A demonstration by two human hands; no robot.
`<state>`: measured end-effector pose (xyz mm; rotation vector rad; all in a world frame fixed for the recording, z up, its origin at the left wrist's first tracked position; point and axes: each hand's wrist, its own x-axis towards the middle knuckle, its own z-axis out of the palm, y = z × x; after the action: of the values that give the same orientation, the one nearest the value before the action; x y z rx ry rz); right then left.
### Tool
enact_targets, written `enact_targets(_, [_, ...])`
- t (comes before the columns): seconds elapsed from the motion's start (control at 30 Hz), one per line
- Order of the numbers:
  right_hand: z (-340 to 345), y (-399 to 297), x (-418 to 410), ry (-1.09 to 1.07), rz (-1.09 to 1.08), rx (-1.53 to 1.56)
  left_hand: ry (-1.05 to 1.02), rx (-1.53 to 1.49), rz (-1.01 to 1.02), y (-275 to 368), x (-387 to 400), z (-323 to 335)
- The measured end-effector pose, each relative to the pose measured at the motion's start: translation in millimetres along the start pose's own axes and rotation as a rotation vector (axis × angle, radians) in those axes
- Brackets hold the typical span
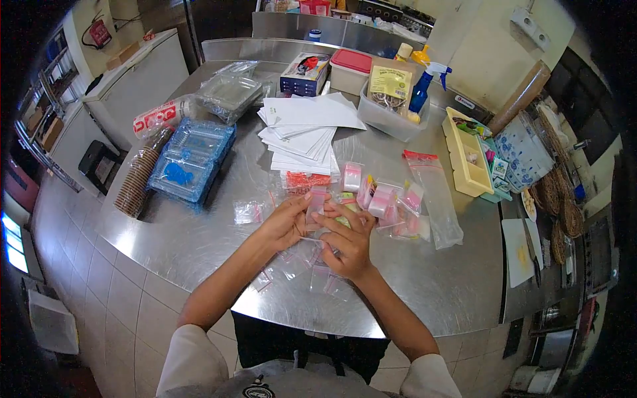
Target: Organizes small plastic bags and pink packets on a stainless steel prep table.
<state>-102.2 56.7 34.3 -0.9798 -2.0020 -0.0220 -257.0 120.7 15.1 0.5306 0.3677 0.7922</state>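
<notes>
My left hand (286, 224) pinches a small stack of clear zip bags with pink seals (315, 206), held upright above the steel table. The fingers of my right hand (346, 244) reach to the same stack from the right; whether they grip it is hard to make out. Between the two hands runs a thin pale strip (311, 240). Loose small zip bags (298, 263) lie below my hands near the table's front edge, and one more bag (249, 212) lies to the left. Several banded bundles of zip bags (383, 201) sit just right of my hands.
Beyond my hands lies a pile of white paper (303, 124). A blue-wrapped pack of plastic boxes (191, 161) and stacked brown cups (144, 171) stand left. A large red-topped zip bag (438, 204), a plastic bin (390, 122) and a yellow divided tray (465, 154) are right.
</notes>
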Motion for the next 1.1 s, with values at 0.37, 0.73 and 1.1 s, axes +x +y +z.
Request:
enact_targets(0.37, [5.1, 5.3, -5.0, 0.005, -0.026, 0.035, 0.01, 0.079, 0.082, 1.7, 1.7, -3.1])
enact_targets(0.73, [7.4, 6.4, -4.4, -0.027, 0.118, -0.266, 0.005, 0.051, 0.021, 1.3, -2.0, 5.7])
enact_targets(1.1, [11.0, 15.4, -7.7, -0.036, 0.146, -0.131, 0.026, 0.126, 0.054, -0.6, 1.5, -3.3])
